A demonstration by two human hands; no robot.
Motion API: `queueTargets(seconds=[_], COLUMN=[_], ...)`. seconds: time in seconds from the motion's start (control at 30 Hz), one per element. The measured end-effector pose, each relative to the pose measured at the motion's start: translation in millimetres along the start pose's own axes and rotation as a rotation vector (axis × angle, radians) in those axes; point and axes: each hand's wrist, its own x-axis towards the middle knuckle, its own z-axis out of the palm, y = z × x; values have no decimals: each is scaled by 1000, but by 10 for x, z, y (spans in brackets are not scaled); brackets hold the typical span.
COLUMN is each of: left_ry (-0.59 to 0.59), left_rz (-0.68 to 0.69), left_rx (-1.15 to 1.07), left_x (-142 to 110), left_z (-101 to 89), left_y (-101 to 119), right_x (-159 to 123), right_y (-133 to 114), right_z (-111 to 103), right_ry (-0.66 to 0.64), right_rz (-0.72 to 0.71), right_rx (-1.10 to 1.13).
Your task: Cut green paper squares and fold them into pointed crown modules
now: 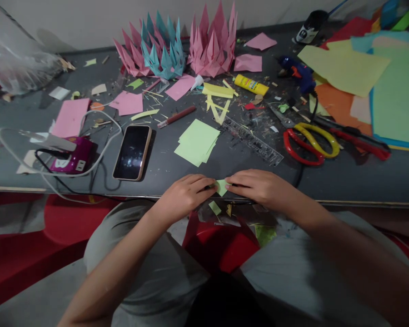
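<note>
At the table's front edge a small piece of light green paper (221, 187) is held between my two hands. My left hand (188, 194) has its fingers closed on the paper's left side. On the other side, my right hand (259, 185) pinches the paper with its fingertips. Both hands partly cover the paper, so its full shape is hidden. Just beyond them lies a small stack of light green paper sheets (197, 141). A clear ruler (252, 141) rests flat to the right of that stack.
To the left are a phone (132, 152) and a purple power adapter (75, 156) with cables. Scissors (311, 143) and a blue glue gun (298, 75) lie to the right. Pink and blue folded-paper pieces (213, 45) stand at the back. A yellow glue stick (251, 84) lies among scraps.
</note>
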Motion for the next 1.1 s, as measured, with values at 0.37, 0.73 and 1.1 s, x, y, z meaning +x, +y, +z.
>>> queueTargets(seconds=[0.37,0.73,1.1], left_ry=[-14,58,36], left_rz=[16,-248,-424], left_rx=[97,47,-131], left_x=[16,-38,-162], left_z=[22,65,12], left_y=[54,147,101], right_x=[3,27,-89], right_y=[14,-46,-15], right_z=[41,17,-2], right_ry=[21,56,58], right_rz=[-45,176,260], right_rx=[-33,-6,41])
